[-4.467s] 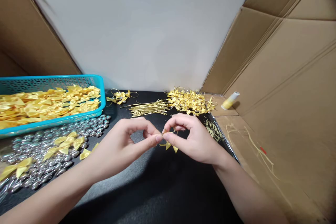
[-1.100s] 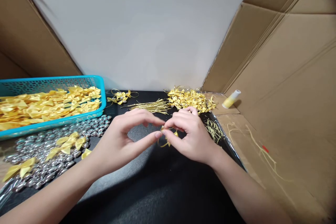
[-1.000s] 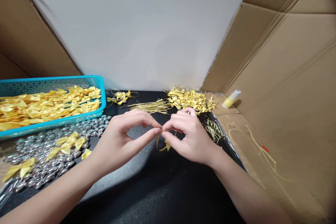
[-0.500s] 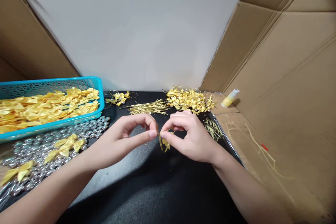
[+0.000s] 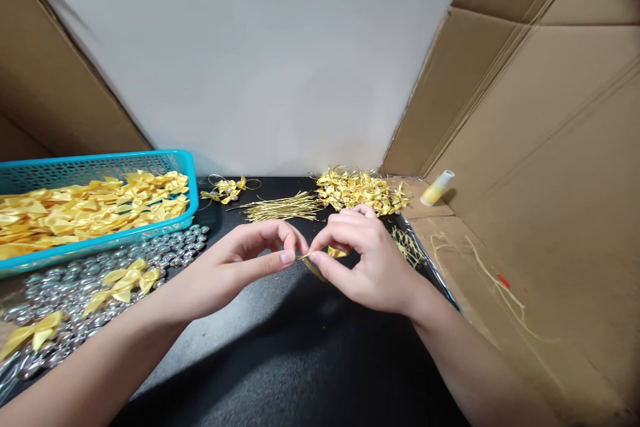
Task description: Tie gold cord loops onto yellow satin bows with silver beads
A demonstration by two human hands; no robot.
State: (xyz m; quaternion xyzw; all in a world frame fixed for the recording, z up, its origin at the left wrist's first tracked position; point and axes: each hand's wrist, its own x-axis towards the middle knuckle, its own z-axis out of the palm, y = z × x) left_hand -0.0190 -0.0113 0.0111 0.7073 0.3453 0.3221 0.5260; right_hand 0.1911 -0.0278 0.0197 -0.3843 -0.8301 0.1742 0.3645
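Observation:
Above the black table top (image 5: 280, 360), my left hand (image 5: 250, 263) and my right hand (image 5: 357, 253) meet fingertip to fingertip. Both pinch a thin gold cord (image 5: 314, 270), which bends down in a loop below the fingers. A bit of yellow ribbon bow (image 5: 337, 252) shows behind my right fingers; most of it is hidden. Straight cut gold cords (image 5: 283, 207) lie in a bundle just beyond my hands. Behind my right hand is a heap of yellow bows with gold loops (image 5: 360, 188).
On the left, a blue basket (image 5: 193, 180) holds yellow bows. Shiny silver beads (image 5: 175, 247) spread in front of it, with several loose bows (image 5: 127, 280) on top. Cord scraps (image 5: 407, 247) lie right, near a thread spool (image 5: 437, 188). Cardboard walls (image 5: 550, 113) flank both sides.
The cord loop and bow between my fingers have swung up and to the right, the bow now partly behind my right hand. My fingertips have drawn slightly apart.

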